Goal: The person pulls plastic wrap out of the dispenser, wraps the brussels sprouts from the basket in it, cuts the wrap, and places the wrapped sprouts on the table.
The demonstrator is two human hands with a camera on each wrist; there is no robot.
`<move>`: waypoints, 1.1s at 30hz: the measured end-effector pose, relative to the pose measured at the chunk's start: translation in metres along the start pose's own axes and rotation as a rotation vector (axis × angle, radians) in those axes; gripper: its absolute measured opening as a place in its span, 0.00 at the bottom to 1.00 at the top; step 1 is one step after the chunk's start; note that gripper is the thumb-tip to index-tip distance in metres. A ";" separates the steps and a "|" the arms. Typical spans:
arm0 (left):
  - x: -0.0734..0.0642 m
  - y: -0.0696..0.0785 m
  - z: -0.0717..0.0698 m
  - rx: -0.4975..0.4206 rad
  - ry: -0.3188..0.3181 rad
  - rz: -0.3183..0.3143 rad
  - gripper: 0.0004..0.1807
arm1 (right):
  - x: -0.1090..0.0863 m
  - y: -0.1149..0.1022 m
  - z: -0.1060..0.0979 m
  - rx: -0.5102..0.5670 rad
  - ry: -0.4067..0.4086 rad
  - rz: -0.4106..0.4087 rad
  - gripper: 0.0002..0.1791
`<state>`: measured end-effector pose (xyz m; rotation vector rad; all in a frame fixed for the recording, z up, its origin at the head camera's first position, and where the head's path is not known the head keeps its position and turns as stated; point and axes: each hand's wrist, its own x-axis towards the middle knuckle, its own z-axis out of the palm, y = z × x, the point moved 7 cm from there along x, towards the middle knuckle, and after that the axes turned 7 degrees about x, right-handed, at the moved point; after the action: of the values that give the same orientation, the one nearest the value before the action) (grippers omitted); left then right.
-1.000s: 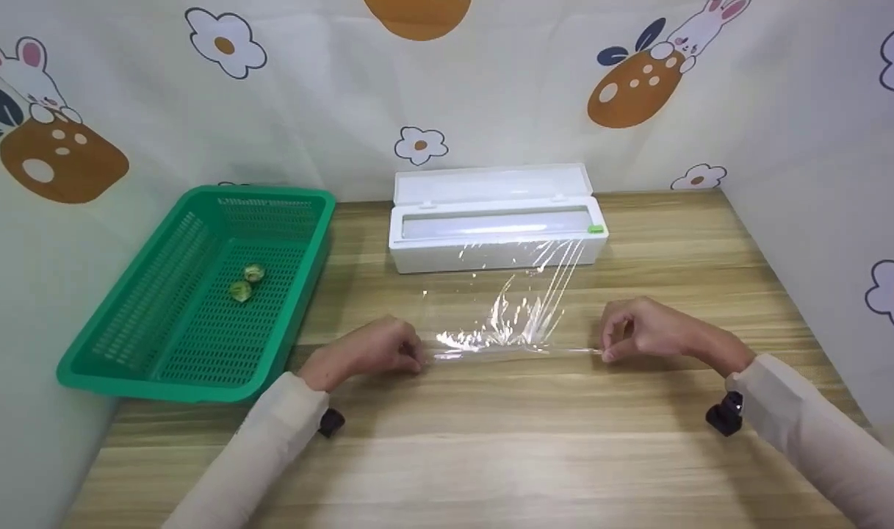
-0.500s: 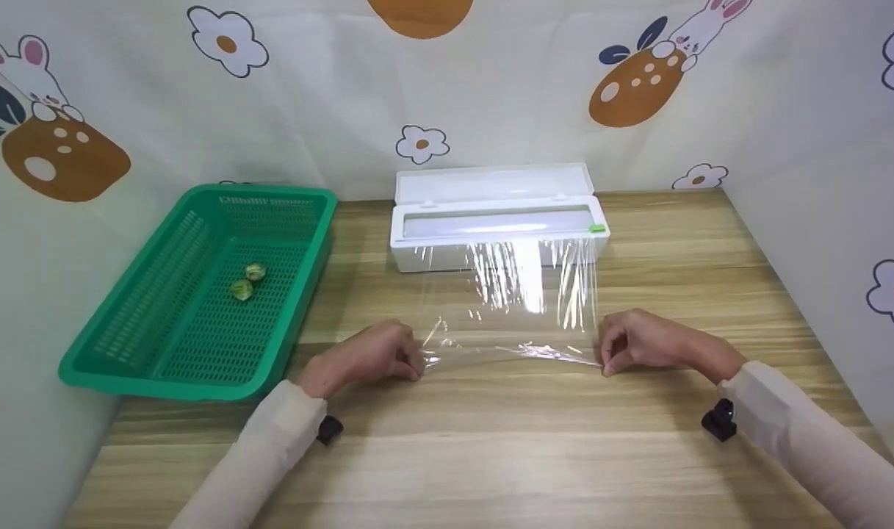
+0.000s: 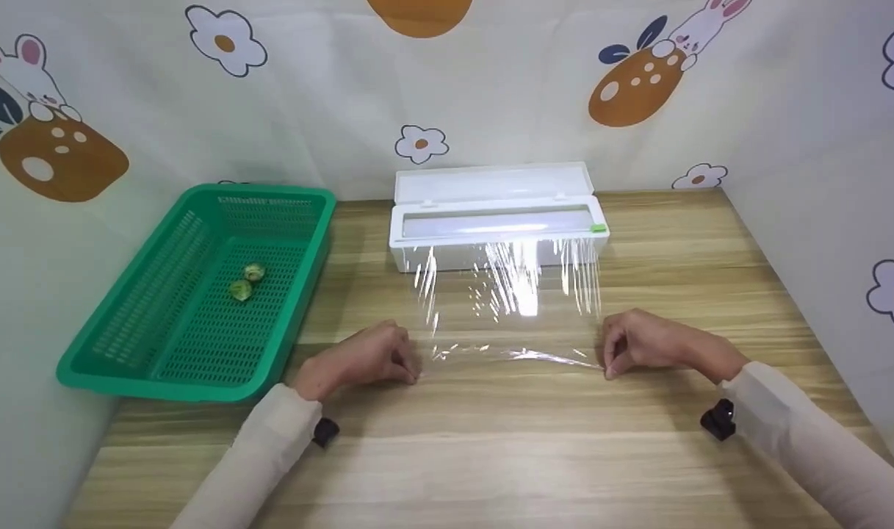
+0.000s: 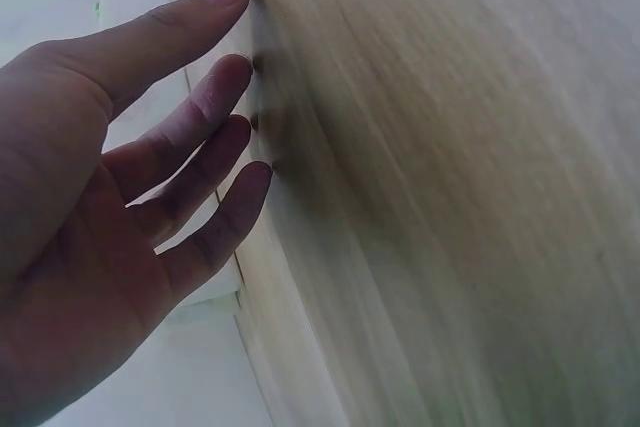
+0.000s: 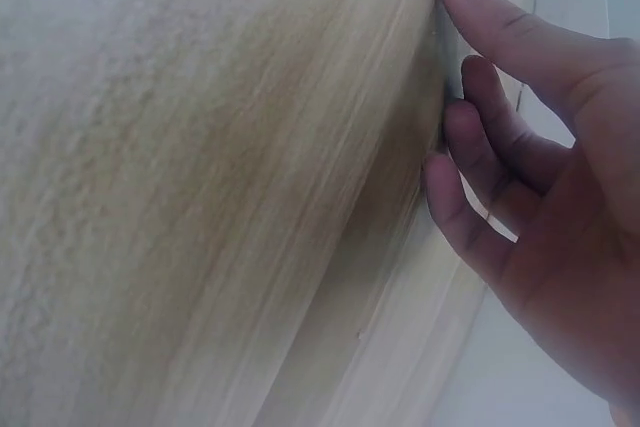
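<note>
A sheet of clear plastic wrap stretches forward from a white dispenser box, low over the table. At its near left corner my left hand pinches the edge of the film. My right hand pinches the near right corner between thumb and index finger. In the left wrist view the thumb and several fingers of the left hand point at the table; the index finger is hidden. Similarly, the right wrist view shows the right hand close to the wood, its index finger hidden behind the thumb.
A green plastic basket stands at the left with two small green round vegetables inside. The box's lid is raised towards the back curtain, and a green slider sits at its right end. Wooden tabletop lies in front.
Both hands have come slightly nearer and lower, drawing the wrap towards me. The film, slack and bunched at first, now lies flatter and wider; the left hand has shifted slightly left.
</note>
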<state>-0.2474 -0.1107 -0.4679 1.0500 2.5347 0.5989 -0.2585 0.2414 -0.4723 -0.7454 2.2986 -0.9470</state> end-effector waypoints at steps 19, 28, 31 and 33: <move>0.002 -0.008 0.004 -0.056 0.094 -0.281 0.23 | -0.001 0.009 -0.002 0.022 0.133 0.079 0.14; 0.004 -0.006 0.005 0.011 0.141 -0.431 0.11 | -0.002 0.002 -0.001 -0.131 0.278 0.204 0.12; 0.003 -0.005 0.007 -0.018 0.154 -0.413 0.09 | -0.002 0.002 0.000 -0.115 0.283 0.245 0.13; 0.002 -0.005 0.008 -0.049 0.156 -0.394 0.08 | -0.003 0.004 0.001 -0.066 0.277 0.284 0.16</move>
<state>-0.2479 -0.1105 -0.4777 0.4790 2.7391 0.6443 -0.2568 0.2453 -0.4754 -0.3123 2.5984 -0.8904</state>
